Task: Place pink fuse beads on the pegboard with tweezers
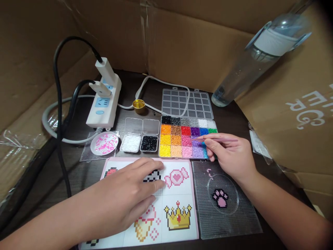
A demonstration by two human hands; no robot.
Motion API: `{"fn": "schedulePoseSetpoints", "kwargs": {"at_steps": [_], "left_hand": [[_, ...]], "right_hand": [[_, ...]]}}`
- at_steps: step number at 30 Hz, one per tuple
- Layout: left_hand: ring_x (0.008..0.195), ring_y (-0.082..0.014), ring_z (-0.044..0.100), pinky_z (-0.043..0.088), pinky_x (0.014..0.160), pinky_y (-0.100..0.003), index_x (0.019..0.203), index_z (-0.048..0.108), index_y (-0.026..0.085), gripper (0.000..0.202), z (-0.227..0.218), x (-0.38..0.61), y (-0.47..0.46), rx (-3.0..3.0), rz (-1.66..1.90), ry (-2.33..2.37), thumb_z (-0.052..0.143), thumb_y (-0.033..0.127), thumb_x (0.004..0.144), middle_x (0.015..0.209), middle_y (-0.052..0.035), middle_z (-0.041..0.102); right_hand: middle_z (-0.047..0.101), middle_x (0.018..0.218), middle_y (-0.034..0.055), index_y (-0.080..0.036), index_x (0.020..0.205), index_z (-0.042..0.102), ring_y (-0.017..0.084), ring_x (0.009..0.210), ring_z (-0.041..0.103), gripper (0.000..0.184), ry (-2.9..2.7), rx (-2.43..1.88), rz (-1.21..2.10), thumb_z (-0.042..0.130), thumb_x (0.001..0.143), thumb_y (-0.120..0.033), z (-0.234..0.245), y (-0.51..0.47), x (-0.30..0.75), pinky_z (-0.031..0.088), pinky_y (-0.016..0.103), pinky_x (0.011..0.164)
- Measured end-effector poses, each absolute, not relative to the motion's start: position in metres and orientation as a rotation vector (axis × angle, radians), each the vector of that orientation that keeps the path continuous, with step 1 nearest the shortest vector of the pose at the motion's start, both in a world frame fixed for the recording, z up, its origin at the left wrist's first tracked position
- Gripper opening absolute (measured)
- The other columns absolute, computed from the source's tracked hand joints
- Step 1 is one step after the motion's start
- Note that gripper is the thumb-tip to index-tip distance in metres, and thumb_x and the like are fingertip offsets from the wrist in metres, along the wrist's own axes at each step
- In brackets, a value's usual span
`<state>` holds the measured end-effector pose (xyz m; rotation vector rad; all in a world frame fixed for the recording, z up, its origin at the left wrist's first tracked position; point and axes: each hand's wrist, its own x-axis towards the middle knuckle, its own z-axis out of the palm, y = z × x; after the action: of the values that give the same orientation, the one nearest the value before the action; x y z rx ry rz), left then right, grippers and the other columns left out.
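Note:
My left hand (127, 194) lies flat, fingers stretched out, on a pattern sheet (177, 211) printed with pixel pictures: a candy, a crown, an ice cream. My right hand (231, 156) pinches thin metal tweezers (218, 140), whose tip points left over the purple and pink compartments of a bead box (186, 140) filled with several colours. In front of the right hand lies a clear pegboard (226, 205) with a pink and black paw print made of beads on it.
A small two-part box (139, 139) holds white and black beads. A dish (104, 143) of pink beads sits on another pegboard. A power strip (104, 100) with plugs and cables, a gold cap (138, 106), a clear bottle (260, 55), cardboard walls all round.

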<state>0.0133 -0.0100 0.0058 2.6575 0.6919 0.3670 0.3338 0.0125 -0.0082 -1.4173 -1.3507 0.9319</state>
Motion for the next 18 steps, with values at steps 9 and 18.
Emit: {"fn": "schedulePoseSetpoints", "kwargs": {"at_steps": [9, 18], "left_hand": [[0.133, -0.0355, 0.073, 0.067, 0.105, -0.045, 0.129, 0.083, 0.019, 0.028, 0.0, 0.012, -0.009, 2.638, 0.348, 0.641, 0.067, 0.016, 0.107, 0.145, -0.0165, 0.073], [0.135, -0.0357, 0.072, 0.067, 0.105, -0.045, 0.13, 0.084, 0.021, 0.029, -0.002, 0.013, -0.008, 2.644, 0.336, 0.652, 0.062, 0.018, 0.11, 0.148, -0.0156, 0.072]], "right_hand": [[0.086, 0.094, 0.0066, -0.033, 0.092, 0.092, 0.015, 0.056, 0.059, 0.009, -1.207, -1.296, 0.763, 0.089, 0.099, -0.029, 0.032, -0.02, 0.353, 0.044, 0.034, 0.046], [0.089, 0.092, 0.006, -0.034, 0.092, 0.092, 0.014, 0.053, 0.056, 0.004, -1.06, -1.383, 0.867, 0.095, 0.094, -0.035, 0.0, -0.07, 0.396, 0.047, 0.032, 0.046]]}}
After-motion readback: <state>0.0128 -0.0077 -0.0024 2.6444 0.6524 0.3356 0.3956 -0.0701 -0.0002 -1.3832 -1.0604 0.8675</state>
